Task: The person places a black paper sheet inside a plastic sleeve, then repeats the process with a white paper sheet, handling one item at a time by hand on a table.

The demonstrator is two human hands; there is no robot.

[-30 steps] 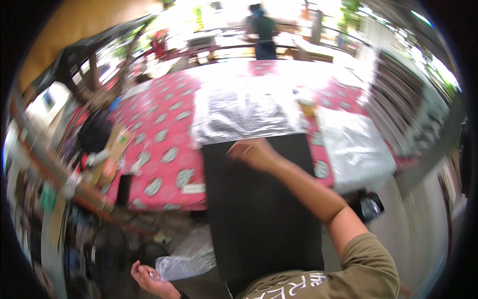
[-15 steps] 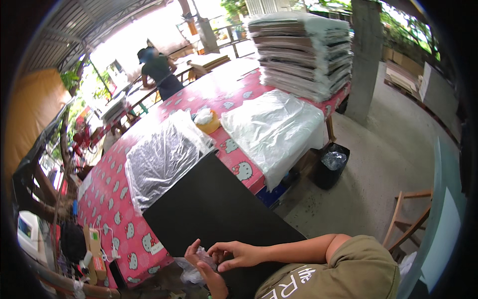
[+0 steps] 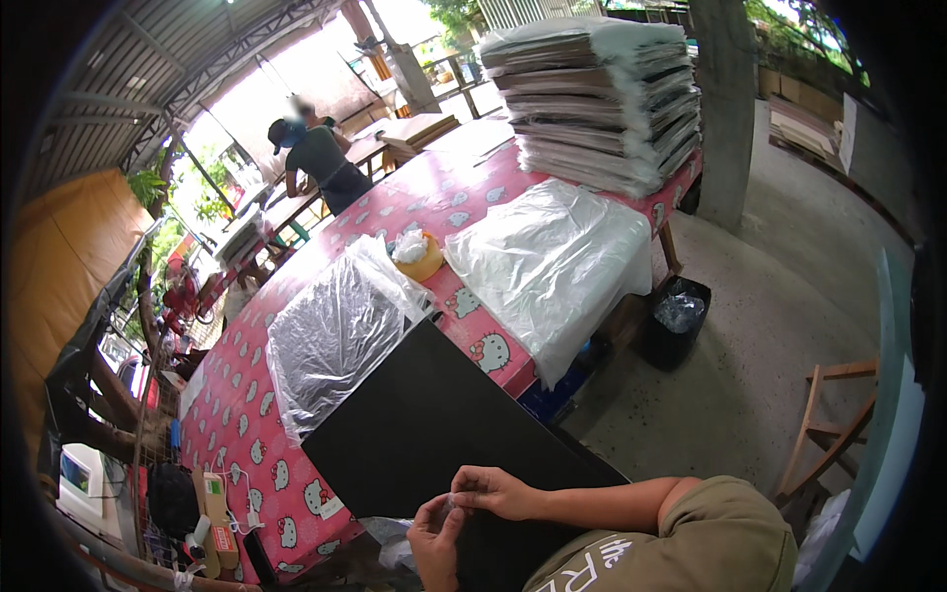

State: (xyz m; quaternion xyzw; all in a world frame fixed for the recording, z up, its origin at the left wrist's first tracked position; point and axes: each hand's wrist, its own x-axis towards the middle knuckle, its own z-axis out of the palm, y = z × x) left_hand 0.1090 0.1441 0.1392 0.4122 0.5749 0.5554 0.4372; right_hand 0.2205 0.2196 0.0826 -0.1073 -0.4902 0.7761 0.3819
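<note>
My left hand (image 3: 434, 545) and my right hand (image 3: 495, 493) meet at the near edge of a large flat black board (image 3: 414, 419). The fingertips of both are closed in a pinch on a small bit of thin clear plastic (image 3: 451, 501). Crumpled clear plastic film (image 3: 393, 541) hangs beside the left hand; I cannot tell if it is all one piece. The board lies tilted over the near edge of the table. A dark flat panel in clear plastic wrap (image 3: 340, 331) touches its far side.
The pink patterned table (image 3: 247, 434) carries white plastic sheets (image 3: 552, 266), a yellow tub (image 3: 419, 261) and a tall stack of wrapped panels (image 3: 592, 109). A black bin (image 3: 676, 326) and a wooden stand (image 3: 829, 424) are on the right. A co-worker (image 3: 330, 168) leans over a far bench.
My hands have moved a little right, and the left fingers, spread before, have closed on the plastic with the right ones. The view has shifted slightly. The co-worker's posture differs.
</note>
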